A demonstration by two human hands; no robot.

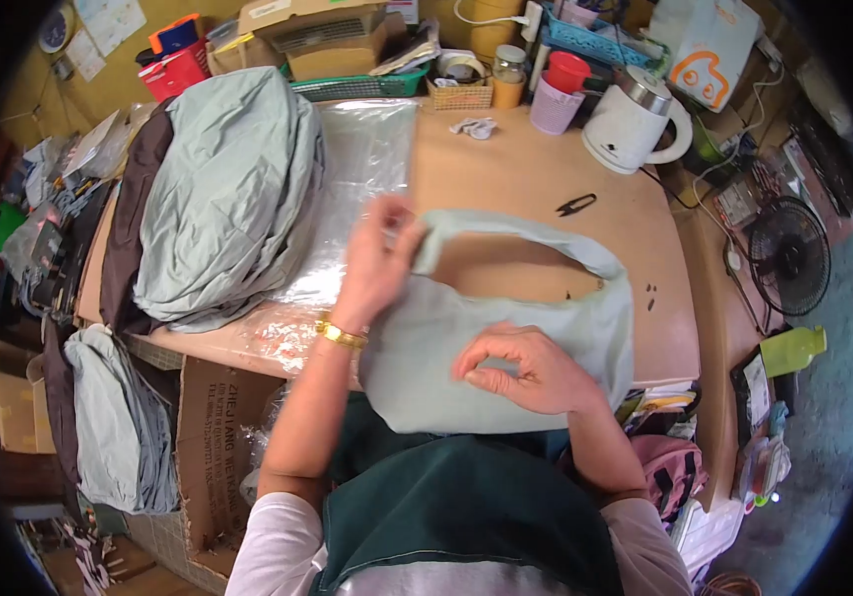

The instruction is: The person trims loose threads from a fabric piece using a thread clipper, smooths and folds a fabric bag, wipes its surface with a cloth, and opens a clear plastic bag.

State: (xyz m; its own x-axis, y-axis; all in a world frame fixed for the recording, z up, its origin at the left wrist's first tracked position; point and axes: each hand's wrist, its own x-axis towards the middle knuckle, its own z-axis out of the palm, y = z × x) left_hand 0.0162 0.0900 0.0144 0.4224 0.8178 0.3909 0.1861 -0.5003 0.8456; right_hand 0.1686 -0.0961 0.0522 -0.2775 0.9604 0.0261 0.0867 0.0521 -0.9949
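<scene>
A pale green cloth bag (446, 348) lies at the table's front edge, its strap curving into a loop at the top. My left hand (384, 253) is at the strap's left end, fingers bent and blurred; whether they pinch the cloth is unclear. Over the bag's body is my right hand (524, 368), its fingers curled towards the thumb, and what is between them, if anything, is too small to make out. Black thread snips (576, 205) rest on the table beyond the strap.
Piled pale green cloth (233, 189) and clear plastic sheets (357, 179) cover the table's left side. At the back stand a white kettle (630, 124), a pink cup (556, 104) and a jar (508, 77). A black fan (789, 255) is at the right.
</scene>
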